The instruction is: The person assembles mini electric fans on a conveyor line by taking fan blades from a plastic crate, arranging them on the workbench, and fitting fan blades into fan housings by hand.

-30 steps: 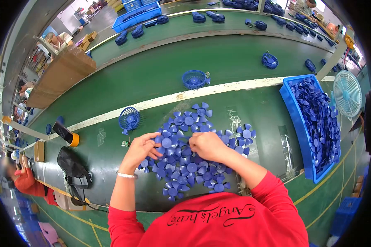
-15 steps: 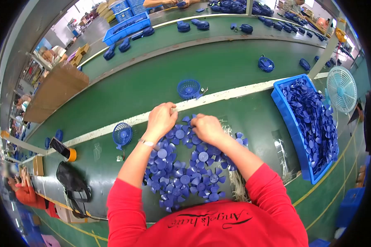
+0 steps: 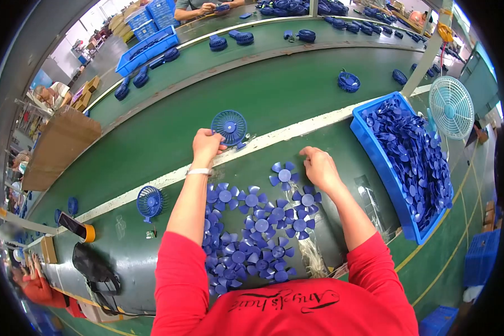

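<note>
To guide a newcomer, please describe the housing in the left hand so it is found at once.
Beyond the blue blades runs a white strip. At its far edge, the left hand holds a round, slatted blue housing; neighbouring housings sit untouched.

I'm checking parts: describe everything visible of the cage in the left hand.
The cage is round and blue, seemingly plastic, with ribs radiating from a small pale centre and a tab at its lower right. Its round side faces the camera. The left hand holds its lower-left edge, over the belt, near the white strip. Whether it touches the belt is unclear.
</note>
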The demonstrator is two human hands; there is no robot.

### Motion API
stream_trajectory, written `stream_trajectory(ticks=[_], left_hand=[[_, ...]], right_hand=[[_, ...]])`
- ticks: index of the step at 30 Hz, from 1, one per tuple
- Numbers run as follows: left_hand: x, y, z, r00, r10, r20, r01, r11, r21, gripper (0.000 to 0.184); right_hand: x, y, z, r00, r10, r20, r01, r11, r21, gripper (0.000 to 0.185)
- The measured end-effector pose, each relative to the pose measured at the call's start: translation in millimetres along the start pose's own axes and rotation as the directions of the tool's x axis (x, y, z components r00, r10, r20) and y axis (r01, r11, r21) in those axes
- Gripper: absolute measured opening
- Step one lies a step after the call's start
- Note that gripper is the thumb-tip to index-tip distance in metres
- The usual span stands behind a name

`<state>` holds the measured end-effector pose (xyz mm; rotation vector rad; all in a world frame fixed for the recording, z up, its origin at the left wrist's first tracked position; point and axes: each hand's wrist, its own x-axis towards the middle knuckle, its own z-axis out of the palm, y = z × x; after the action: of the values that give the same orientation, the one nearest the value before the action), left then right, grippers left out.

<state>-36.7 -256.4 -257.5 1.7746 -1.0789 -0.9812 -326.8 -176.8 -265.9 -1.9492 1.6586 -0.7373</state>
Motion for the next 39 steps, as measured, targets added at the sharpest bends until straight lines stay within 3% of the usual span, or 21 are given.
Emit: stream_trajectory(ticks=[1,2,5,6,11,15,18,20,22,23,25,27,30,32,33,35,37,39], left_hand=[[-13.1,4.0,-6.9,1.0,0.022,-0.008,-0.023,0.999,-0.036,0.028],[-23.8,2.0,-12.7,1.0,0.029,0.005,-0.029,0.996,-0.086,0.027],[-57.1,-5.5,-32.8,0.999,0.051,0.019,-0.045,0.968,-0.247,0.027],[-74.2,-5.1,-34.6,0.998,0.056,-0.037,-0.065,0.942,-0.328,0.028],[-132.9,-16.8,-46.0,0.992,0.123,-0.006,-0.096,0.748,-0.657,0.026],[-158.6,-26.3,-55.9,0.991,0.125,0.042,-0.054,0.676,-0.735,0.03],[-169.6,-33.8,-57.7,0.991,0.133,0.031,-0.066,0.665,-0.744,0.031],[-177.3,-38.9,-59.5,0.987,0.152,0.043,-0.07,0.662,-0.746,0.031],[-173.0,-60.3,-54.5,0.991,0.128,-0.041,-0.123,0.738,-0.664,0.033],[-192.3,-38.3,-57.6,0.991,0.126,-0.054,-0.127,0.696,-0.707,0.028],[-196.9,-42.5,-57.3,0.996,0.055,-0.067,-0.085,0.743,-0.663,0.029],[-193.8,-52.5,-52.1,0.993,0.067,-0.096,-0.114,0.732,-0.672,0.033],[-191.6,-64.7,-42.2,0.981,0.08,-0.174,-0.162,0.833,-0.53,0.041],[-203.4,-55.2,-37.9,0.986,0.075,-0.15,-0.137,0.876,-0.463,0.045],[-202.1,-64.6,-31.5,0.976,0.163,-0.148,-0.21,0.887,-0.41,0.047],[-216.8,-50.1,-33.2,0.962,0.231,-0.144,-0.269,0.891,-0.367,0.048],[-223.4,-45.7,-30.6,0.949,0.266,-0.171,-0.307,0.904,-0.297,0.048],[-227.4,-42.6,-34.4,0.964,0.253,-0.083,-0.266,0.908,-0.322,0.049]], right_hand=[[-6.4,-7.4,-6.5,0.997,-0.061,-0.055,0.057,0.996,-0.075,0.03],[-10.4,-13.7,-9.8,0.996,-0.091,0.026,0.093,0.992,-0.088,0.04],[-20.9,-34.8,-6.3,0.939,-0.277,0.202,0.314,0.931,-0.184,0.04],[-21.9,-32.8,3.0,0.933,-0.272,0.237,0.325,0.918,-0.226,0.039],[-23.1,-50.0,11.2,0.956,-0.2,0.216,0.261,0.915,-0.309,0.037],[-17.6,-47.5,20.8,0.961,-0.195,0.194,0.258,0.885,-0.387,0.028],[-13.3,-54.1,21.6,0.963,-0.147,0.225,0.237,0.861,-0.45,0.024],[-10.2,-62.2,21.9,0.981,-0.062,0.185,0.141,0.88,-0.453,0.032],[-8.5,-64.9,24.9,0.989,-0.006,0.147,0.073,0.886,-0.457,0.038],[-7.8,-64.1,27.4,0.992,0.007,0.126,0.052,0.887,-0.459,0.039],[-7.0,-65.3,26.8,0.991,0.0,0.13,0.063,0.878,-0.474,0.036],[-9.5,-63.7,28.1,0.995,-0.084,0.058,0.101,0.884,-0.457,0.03],[-32.0,-106.1,18.0,0.974,-0.21,-0.089,0.194,0.968,-0.156,0.028],[-53.8,-132.0,17.5,0.871,-0.465,-0.159,0.458,0.885,-0.078,0.029],[-63.1,-141.3,18.2,0.794,-0.573,-0.204,0.577,0.816,-0.046,0.03],[-75.3,-151.6,23.9,0.72,-0.677,-0.151,0.663,0.736,-0.137,0.035],[-84.3,-157.3,25.5,0.726,-0.681,-0.097,0.669,0.732,-0.128,0.036],[-85.7,-159.3,29.5,0.7,-0.709,-0.081,0.701,0.705,-0.112,0.037]])
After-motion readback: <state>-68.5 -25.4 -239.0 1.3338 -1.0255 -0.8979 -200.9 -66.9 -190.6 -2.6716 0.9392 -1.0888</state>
